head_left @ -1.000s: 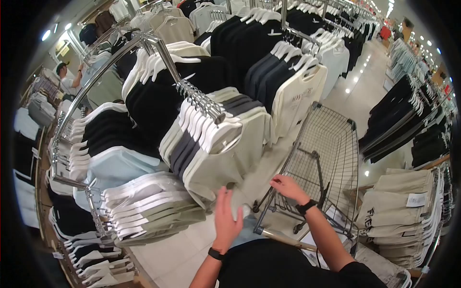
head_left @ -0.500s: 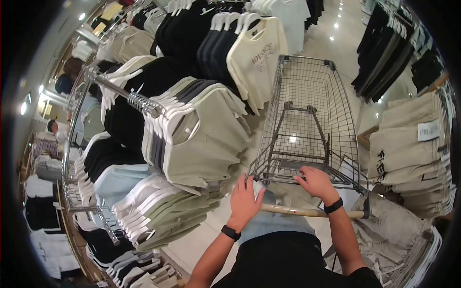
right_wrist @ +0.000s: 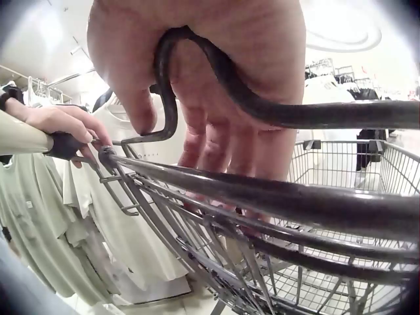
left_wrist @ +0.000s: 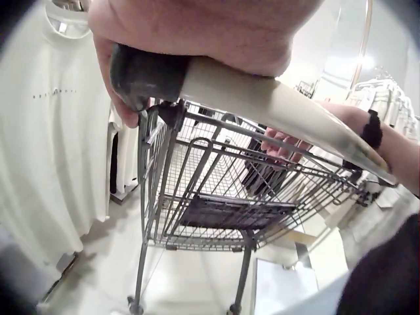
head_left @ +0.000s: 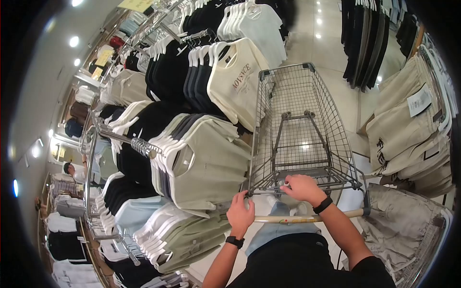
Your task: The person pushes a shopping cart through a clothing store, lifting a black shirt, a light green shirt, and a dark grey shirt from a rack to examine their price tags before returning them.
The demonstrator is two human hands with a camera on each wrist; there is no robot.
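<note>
A wire shopping cart [head_left: 302, 174] stands directly ahead, its basket holding nothing I can see. My left hand [head_left: 240, 211] grips the left end of the pale push handle [head_left: 288, 219], where the dark end cap [left_wrist: 147, 79] shows beneath the palm in the left wrist view. Farther right, my right hand [head_left: 303, 188] lies over the cart's rear top edge. Seen from the right wrist, its palm rests on a bent dark wire [right_wrist: 169, 98], and the fingers [right_wrist: 216, 144] hang down loosely behind the rear rail.
Racks of hanging sweatshirts [head_left: 206, 158] crowd the cart's left side, with a cream printed one [head_left: 240, 79] near the basket. Beige trousers [head_left: 398, 120] and grey jeans [head_left: 403, 211] hang close on the right. A tiled aisle [head_left: 321, 43] runs beyond the cart. A person [head_left: 72, 169] is far left.
Both hands, first raised apart from the cart, have come onto it: the left onto the handle end, the right onto the rear edge. The head view has turned, bringing the cart straight ahead.
</note>
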